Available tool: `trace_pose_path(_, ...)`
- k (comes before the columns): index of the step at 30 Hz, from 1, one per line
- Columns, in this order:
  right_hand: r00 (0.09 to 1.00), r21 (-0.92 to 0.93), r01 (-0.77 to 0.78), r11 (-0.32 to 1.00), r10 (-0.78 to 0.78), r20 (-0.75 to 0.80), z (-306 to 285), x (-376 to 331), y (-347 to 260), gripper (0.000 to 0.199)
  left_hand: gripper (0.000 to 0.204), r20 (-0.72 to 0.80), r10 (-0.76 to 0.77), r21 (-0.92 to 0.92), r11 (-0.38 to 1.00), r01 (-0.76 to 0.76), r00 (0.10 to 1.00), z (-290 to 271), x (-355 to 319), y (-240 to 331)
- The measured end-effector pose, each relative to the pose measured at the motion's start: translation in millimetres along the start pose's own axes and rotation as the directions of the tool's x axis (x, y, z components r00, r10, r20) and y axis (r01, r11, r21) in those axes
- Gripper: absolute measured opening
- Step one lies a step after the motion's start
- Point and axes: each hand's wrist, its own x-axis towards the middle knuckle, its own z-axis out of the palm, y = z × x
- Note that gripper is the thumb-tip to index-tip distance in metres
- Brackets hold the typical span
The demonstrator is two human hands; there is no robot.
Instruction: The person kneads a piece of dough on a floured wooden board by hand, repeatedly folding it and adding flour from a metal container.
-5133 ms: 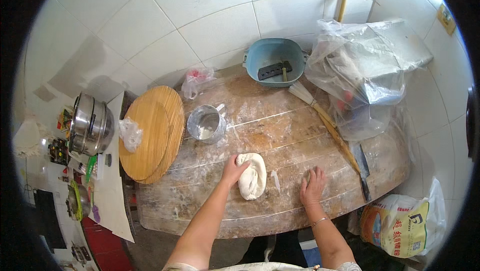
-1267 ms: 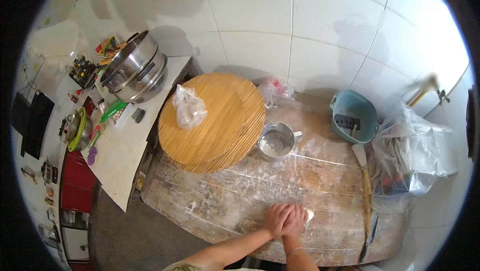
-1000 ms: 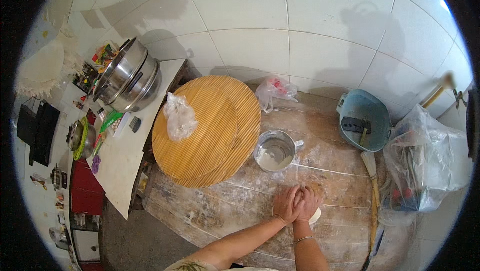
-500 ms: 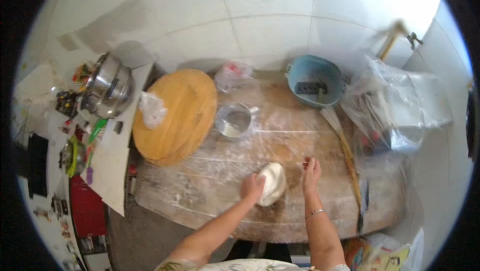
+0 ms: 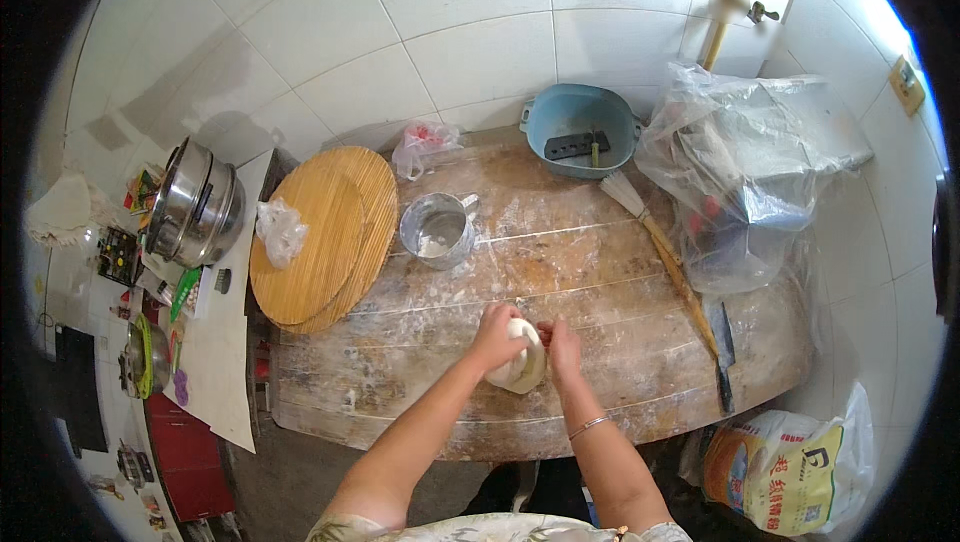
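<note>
A long wooden worktop (image 5: 620, 272), its planks worn and dusted white with flour, fills the middle of the view against a wall of large white tiles (image 5: 470, 32). At its right end sits a big crumpled clear plastic bag (image 5: 740, 172) over bulky things that cannot be made out. On the left lie two round slatted bamboo boards (image 5: 320, 237), stacked and overlapping, with a small knotted plastic bag (image 5: 280, 230) on top. A round blue plastic basin (image 5: 582, 128) stands at the back edge. A long thin wooden rolling stick (image 5: 680, 277) lies slanted down the right side, and a dark knife (image 5: 724, 357) lies just beside its lower end. A shiny metal mug (image 5: 437, 231) with flour inside stands near the boards. Beyond the worktop's left end, a lidded steel pot (image 5: 195, 204) sits on a lower side surface.

Near the front edge, at the middle, lies a soft, pale lump of dough (image 5: 522, 367). The left hand (image 5: 497, 334) is curled down over its left side, fingers closed on it. The right hand (image 5: 562, 347) presses against its right side, fingers together, a thin bangle on the wrist.
</note>
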Motion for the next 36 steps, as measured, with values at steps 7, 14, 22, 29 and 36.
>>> trace_pose_path(7, 0.609, -0.521, 0.745, 0.416, -0.742, 0.279, 24, -82, 12, 0.037, 0.028, -0.364, 0.331, 0.062, 0.941, -0.332, 0.871, 21, -112, -3)
trace_pose_path(14, 0.735, -0.585, 0.611, 0.533, -0.657, 0.170, 1, -26, 21, 0.039, 0.030, -0.198, 0.409, 0.303, 0.890, -0.341, 0.891, 40, -45, -14)
trace_pose_path(22, 0.782, -0.699, 0.460, 0.548, -0.622, 0.027, 13, 21, 17, 0.022, 0.024, -0.045, 0.267, 0.378, 0.897, -0.231, 0.963, 72, 25, -75)
trace_pose_path(29, 0.854, -0.701, 0.312, 0.641, -0.513, -0.089, 30, 37, -1, 0.037, 0.038, -0.145, 0.118, 0.273, 0.959, -0.074, 0.982, 51, 41, -51)
trace_pose_path(36, 0.789, -0.766, 0.512, 0.389, -0.566, 0.240, 59, -63, 0, 0.038, 0.041, -0.309, -0.097, -0.249, 0.968, 0.018, 0.946, 1, -73, -9)
